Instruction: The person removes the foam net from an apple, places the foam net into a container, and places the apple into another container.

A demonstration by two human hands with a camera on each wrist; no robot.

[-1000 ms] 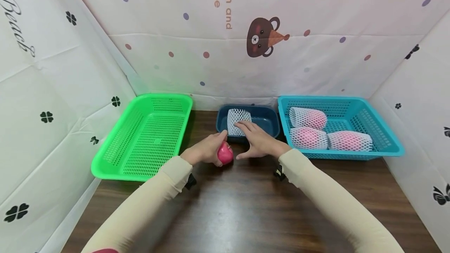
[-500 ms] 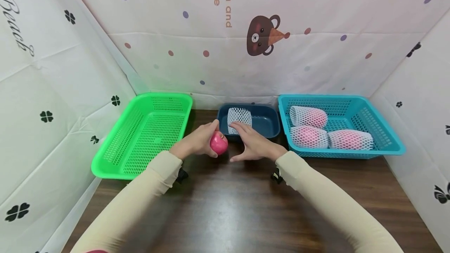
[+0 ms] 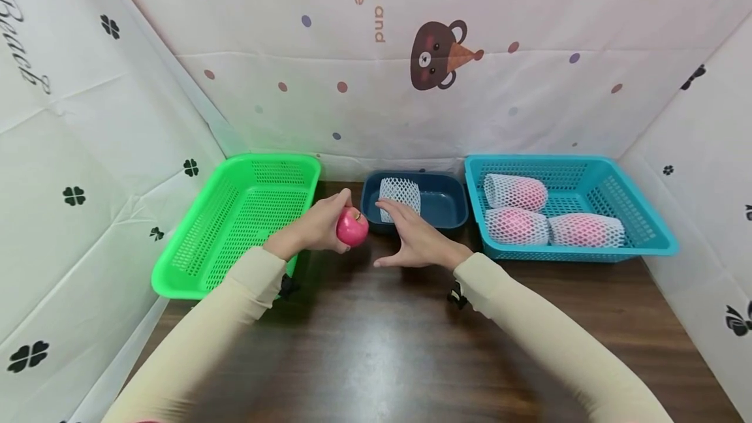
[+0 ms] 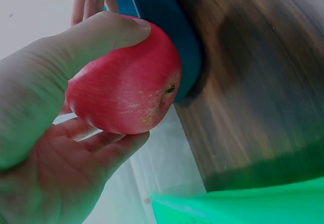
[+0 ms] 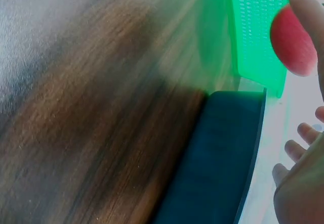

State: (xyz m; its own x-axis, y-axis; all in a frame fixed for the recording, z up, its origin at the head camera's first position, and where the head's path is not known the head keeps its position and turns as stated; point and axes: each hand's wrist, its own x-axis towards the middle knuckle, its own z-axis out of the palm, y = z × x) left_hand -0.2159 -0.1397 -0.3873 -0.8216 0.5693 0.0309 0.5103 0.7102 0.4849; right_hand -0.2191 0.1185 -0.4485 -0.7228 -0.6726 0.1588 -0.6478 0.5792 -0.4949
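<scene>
A red apple (image 3: 352, 227) is gripped in my left hand (image 3: 314, 226), off the table between the green basket and the small dark blue tray. In the left wrist view the thumb lies over the apple (image 4: 129, 82) and the fingers support it from the other side. My right hand (image 3: 417, 240) holds nothing, its thumb and fingers spread apart, near the front edge of the dark blue tray (image 3: 449, 224). A white foam net sleeve (image 3: 402, 191) lies in that tray, its lower part overlapped by the right fingers in the head view.
At the left stands a green basket (image 3: 176, 279) with slotted walls. A light blue basket (image 3: 646, 240) at the right holds several pink fruits in white foam nets (image 3: 517, 227). Printed white cloth (image 3: 364, 116) walls surround the brown wooden table (image 3: 376, 344).
My left hand has lifted the apple and carried it left, toward the green basket. The right hand has shifted slightly left, its fingers still spread.
</scene>
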